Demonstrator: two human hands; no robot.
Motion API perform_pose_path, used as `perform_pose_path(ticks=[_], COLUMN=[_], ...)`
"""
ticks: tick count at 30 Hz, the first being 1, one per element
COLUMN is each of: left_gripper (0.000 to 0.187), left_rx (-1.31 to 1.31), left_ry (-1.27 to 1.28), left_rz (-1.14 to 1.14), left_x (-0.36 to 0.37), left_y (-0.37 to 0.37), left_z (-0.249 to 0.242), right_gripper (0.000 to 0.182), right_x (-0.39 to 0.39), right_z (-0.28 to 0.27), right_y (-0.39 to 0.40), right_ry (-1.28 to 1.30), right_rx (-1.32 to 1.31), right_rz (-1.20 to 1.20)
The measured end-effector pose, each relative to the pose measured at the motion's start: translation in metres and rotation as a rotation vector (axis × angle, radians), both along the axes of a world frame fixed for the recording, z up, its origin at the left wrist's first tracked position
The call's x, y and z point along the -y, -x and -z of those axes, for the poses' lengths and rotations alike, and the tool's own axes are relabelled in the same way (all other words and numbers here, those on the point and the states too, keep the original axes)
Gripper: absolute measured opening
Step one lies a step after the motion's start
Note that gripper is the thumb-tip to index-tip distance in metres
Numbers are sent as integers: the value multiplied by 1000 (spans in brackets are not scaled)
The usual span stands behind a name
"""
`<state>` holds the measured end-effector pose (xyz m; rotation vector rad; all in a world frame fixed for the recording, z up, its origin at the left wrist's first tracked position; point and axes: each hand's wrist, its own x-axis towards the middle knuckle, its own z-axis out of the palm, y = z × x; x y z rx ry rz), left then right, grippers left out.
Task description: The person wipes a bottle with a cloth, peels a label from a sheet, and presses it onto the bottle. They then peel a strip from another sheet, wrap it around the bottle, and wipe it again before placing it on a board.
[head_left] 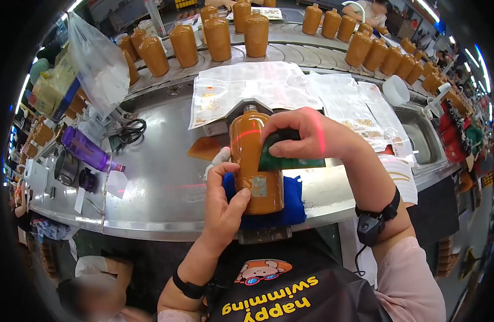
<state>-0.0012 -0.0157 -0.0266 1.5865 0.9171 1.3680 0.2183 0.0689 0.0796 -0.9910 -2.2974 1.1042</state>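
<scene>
A glossy brown bottle lies on a blue cloth at the table's front, its neck pointing away toward a dark angled holder. My left hand grips the bottle's left side, the thumb beside a small greyish patch and one finger wrapped in white. In my right hand is a dark green flat scraper, pinched between thumb and fingers, its edge against the bottle's right side. A red light line crosses the bottle and my right wrist.
Printed sheets lie behind the bottle. Brown bottles line the curved conveyor. A purple bottle and black cable are left; a sink and white ladle right. A person sits at lower left.
</scene>
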Motion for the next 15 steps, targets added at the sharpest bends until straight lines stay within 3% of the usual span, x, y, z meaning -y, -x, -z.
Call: perform_pose_path(ticks=[8, 15], left_gripper=[36, 13], left_rx=[-15, -529], left_ry=[-46, -360], left_rz=[-30, -203], left_x=[1, -2], left_y=[-2, -4], left_z=[-3, -28], right_gripper=[28, 31], right_x=[-12, 15], right_z=[-10, -2], right_y=[13, -7], right_ry=[75, -145], right_rx=[-33, -17], right_rz=[-290, -2])
